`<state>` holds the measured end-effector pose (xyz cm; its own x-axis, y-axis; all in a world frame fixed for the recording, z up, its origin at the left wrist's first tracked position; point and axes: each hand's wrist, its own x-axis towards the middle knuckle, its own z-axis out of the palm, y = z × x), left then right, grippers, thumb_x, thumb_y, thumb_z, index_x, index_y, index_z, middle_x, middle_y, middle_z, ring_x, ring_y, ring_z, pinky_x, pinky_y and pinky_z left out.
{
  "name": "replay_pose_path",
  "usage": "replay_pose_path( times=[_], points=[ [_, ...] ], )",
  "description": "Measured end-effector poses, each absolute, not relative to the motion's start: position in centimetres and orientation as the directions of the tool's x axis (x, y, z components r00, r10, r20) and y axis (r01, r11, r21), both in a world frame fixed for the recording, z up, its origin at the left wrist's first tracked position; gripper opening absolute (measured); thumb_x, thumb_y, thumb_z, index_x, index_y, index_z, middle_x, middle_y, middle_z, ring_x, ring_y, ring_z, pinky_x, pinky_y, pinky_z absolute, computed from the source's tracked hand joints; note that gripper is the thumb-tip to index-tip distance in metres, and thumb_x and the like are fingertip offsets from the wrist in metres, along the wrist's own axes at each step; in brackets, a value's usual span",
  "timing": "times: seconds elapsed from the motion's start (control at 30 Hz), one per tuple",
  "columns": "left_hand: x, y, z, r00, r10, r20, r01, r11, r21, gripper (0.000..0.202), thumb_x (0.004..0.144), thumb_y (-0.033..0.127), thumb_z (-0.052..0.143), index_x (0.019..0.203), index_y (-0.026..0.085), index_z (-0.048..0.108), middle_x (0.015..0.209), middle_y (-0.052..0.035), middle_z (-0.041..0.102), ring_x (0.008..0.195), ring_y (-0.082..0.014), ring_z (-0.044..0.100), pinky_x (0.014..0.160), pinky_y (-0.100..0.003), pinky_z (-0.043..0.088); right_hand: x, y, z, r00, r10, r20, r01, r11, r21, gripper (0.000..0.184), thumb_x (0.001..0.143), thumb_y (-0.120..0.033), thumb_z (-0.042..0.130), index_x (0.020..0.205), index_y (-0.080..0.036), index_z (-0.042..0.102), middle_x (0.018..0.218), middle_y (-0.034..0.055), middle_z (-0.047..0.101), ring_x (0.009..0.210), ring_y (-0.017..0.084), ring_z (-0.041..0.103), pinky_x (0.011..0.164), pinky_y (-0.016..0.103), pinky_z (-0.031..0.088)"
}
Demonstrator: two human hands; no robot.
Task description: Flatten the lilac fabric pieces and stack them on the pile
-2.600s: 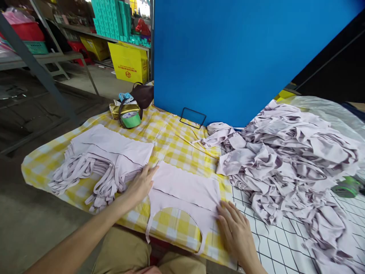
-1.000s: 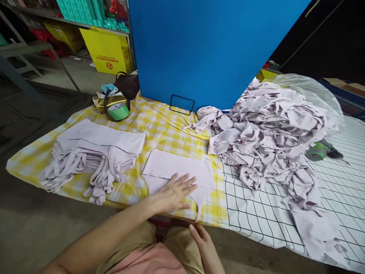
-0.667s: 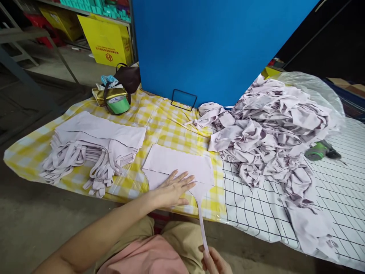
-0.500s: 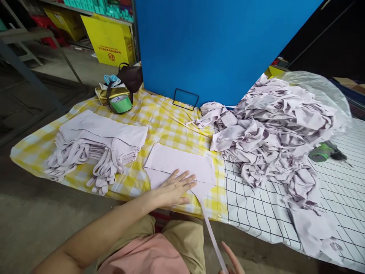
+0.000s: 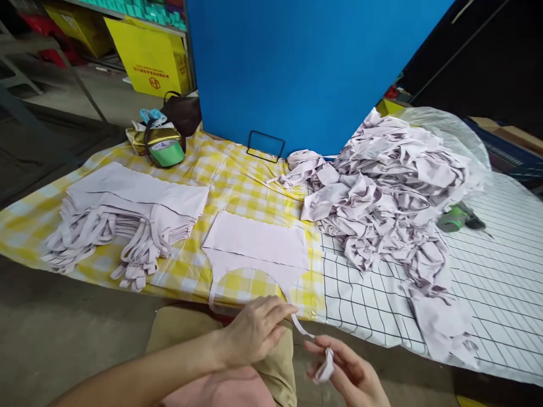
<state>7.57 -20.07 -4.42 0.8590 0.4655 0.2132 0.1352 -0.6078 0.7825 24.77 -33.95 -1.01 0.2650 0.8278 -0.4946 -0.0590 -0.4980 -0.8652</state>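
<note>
A pale lilac camisole (image 5: 258, 240) lies flat on the yellow checked cloth, its wavy top edge facing away and its straps toward me. At the table's front edge, my left hand (image 5: 258, 328) has its fingers closed together over the right-hand strap, which comes out from under the fingertips. That strap (image 5: 302, 327) runs to my right hand (image 5: 350, 367), which grips its gathered end below the table edge. To the left sits a neat stack of similar camisoles (image 5: 136, 189) with straps hanging forward.
A big heap of crumpled lilac garments (image 5: 390, 192) covers the right side, partly on white grid cloth (image 5: 500, 271). A tall blue panel (image 5: 314, 73) rises behind. Green tape (image 5: 167, 152) stands at the back left, and a green-black tool (image 5: 460, 217) lies right of the heap.
My left hand has left the camisole's body and moved toward me to its strap, fingers now closed. My right hand has come further into view, with the strap's end gathered in it.
</note>
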Motion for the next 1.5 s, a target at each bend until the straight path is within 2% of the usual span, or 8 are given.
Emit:
replay_pose_path(
  times=[0.23, 0.5, 0.67, 0.83, 1.07, 1.17, 1.33, 1.5],
  points=[
    [7.9, -22.0, -4.0, 0.864, 0.499, 0.069, 0.097, -0.3, 0.949, 0.043, 0.082, 0.012, 0.045, 0.124, 0.022, 0.043, 0.104, -0.0055, 0.055, 0.09, -0.0156, 0.054, 0.084, -0.028, 0.046, 23.4, -31.2, -1.6, 0.237, 0.853, -0.464, 0.067, -0.491, -0.869, 0.043, 0.075, -0.058, 0.055, 0.063, -0.017, 0.054, 0.048, -0.0022, 0.048, 0.049, 0.011, 0.042, 0.05, 0.022, 0.034],
    [8.9, -21.0, -3.7, 0.851, 0.516, -0.098, 0.102, 0.021, 0.995, 0.029, 0.077, 0.016, 0.055, 0.106, 0.018, 0.059, 0.08, -0.0022, 0.057, 0.072, -0.0131, 0.052, 0.069, -0.025, 0.044, 22.7, -31.1, -2.0, 0.004, 0.842, -0.539, 0.069, -0.538, -0.84, 0.051, 0.081, -0.063, 0.041, 0.056, -0.019, 0.038, 0.051, -0.0059, 0.027, 0.049, 0.008, 0.021, 0.047, 0.024, 0.015],
    [9.2, -20.8, -4.8, 0.874, 0.388, -0.292, 0.037, 0.546, 0.837, 0.055, 0.073, 0.031, 0.066, 0.122, 0.016, 0.047, 0.078, -0.0001, 0.054, 0.062, -0.0087, 0.053, 0.06, -0.022, 0.042, 22.8, -30.9, -2.0, -0.071, 0.857, -0.51, 0.114, -0.501, -0.858, 0.05, 0.083, -0.061, 0.037, 0.056, -0.02, 0.032, 0.056, -0.0047, 0.026, 0.054, 0.01, 0.022, 0.051, 0.025, 0.016],
    [9.6, -20.2, -5.5, 0.886, 0.345, -0.31, -0.039, 0.721, 0.692, 0.051, 0.068, 0.041, 0.07, 0.106, 0.009, 0.058, 0.072, -0.0038, 0.061, 0.055, -0.0064, 0.052, 0.056, -0.019, 0.04, 23.0, -31.2, -2.6, -0.115, 0.867, -0.485, 0.201, -0.458, -0.866, 0.05, 0.085, -0.059, 0.034, 0.055, -0.019, 0.032, 0.055, -0.0047, 0.025, 0.054, 0.01, 0.023, 0.051, 0.025, 0.017],
    [9.4, -19.1, -4.5, 0.856, 0.376, -0.356, 0.064, 0.604, 0.794, 0.033, 0.075, 0.036, 0.058, 0.093, 0.009, 0.063, 0.066, -0.0049, 0.063, 0.053, -0.0105, 0.058, 0.056, -0.022, 0.046, 23.4, -31.2, -3.0, -0.135, 0.858, -0.496, 0.278, -0.448, -0.85, 0.048, 0.088, -0.055, 0.033, 0.056, -0.019, 0.033, 0.055, -0.0047, 0.027, 0.053, 0.009, 0.026, 0.05, 0.024, 0.019],
    [9.2, -19.0, -3.8, 0.805, 0.475, -0.355, 0.161, 0.4, 0.902, 0.031, 0.078, 0.024, 0.047, 0.101, 0.011, 0.063, 0.056, 0.0013, 0.055, 0.047, -0.0087, 0.051, 0.05, -0.019, 0.04, 23.7, -31.0, -3.0, -0.061, 0.873, -0.484, 0.415, -0.419, -0.808, 0.045, 0.088, -0.052, 0.034, 0.056, -0.019, 0.035, 0.056, -0.0041, 0.031, 0.053, 0.01, 0.031, 0.05, 0.023, 0.025],
    [9.2, -19.5, -3.3, 0.711, 0.686, -0.157, 0.246, -0.033, 0.969, 0.041, 0.074, 0.01, 0.041, 0.109, 0.016, 0.062, 0.046, 0.0085, 0.032, 0.044, -0.007, 0.029, 0.048, -0.018, 0.029, 23.3, -30.6, -3.4, 0.225, 0.96, -0.169, 0.658, -0.278, -0.7, 0.021, 0.079, -0.04, 0.054, 0.087, -0.021, 0.052, 0.087, 0.0043, 0.053, 0.082, 0.02, 0.052, 0.068, 0.03, 0.045],
    [9.9, -20.7, -3.6, 0.669, 0.739, -0.079, 0.253, -0.126, 0.959, 0.045, 0.076, 0.01, 0.04, 0.117, 0.02, 0.055, 0.054, 0.0059, 0.043, 0.052, -0.0097, 0.042, 0.056, -0.02, 0.036, 20.3, -29.3, -3.9, 0.297, 0.953, 0.064, 0.573, -0.124, -0.81, 0.044, 0.079, -0.023, 0.052, 0.12, -0.023, 0.037, 0.11, 0.0086, 0.055, 0.099, 0.021, 0.056, 0.082, 0.034, 0.049]
  ],
)
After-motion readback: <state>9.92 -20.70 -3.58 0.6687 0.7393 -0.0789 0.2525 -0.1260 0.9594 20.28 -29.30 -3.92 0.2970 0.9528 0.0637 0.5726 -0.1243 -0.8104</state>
